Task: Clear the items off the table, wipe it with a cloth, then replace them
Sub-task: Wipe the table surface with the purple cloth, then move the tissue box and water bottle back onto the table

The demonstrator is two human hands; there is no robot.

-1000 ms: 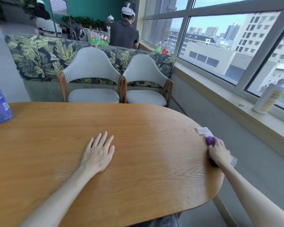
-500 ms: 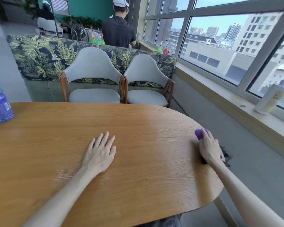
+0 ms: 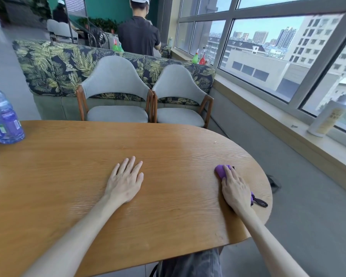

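My left hand (image 3: 126, 180) lies flat with fingers spread on the wooden table (image 3: 168, 144), near its middle, holding nothing. My right hand (image 3: 235, 188) covers a purple oblong item (image 3: 220, 170) near the table's rounded right end, fingers curled over it. The purple tip pokes out beyond my fingertips, and a black strap loop (image 3: 260, 202) trails out behind my palm. Most of the item is hidden under the hand. A blue-labelled water bottle (image 3: 3, 116) stands at the table's far left edge.
Two grey chairs (image 3: 116, 96) with wooden frames stand at the table's far side, before a leaf-patterned sofa back (image 3: 54, 64). A white cylinder (image 3: 326, 118) stands on the windowsill at the right. A person (image 3: 138, 35) stands behind the sofa.
My right hand has slid the purple item inward from the table's right edge. The white cloth seen under it a second ago is no longer visible. My left hand has stayed put.
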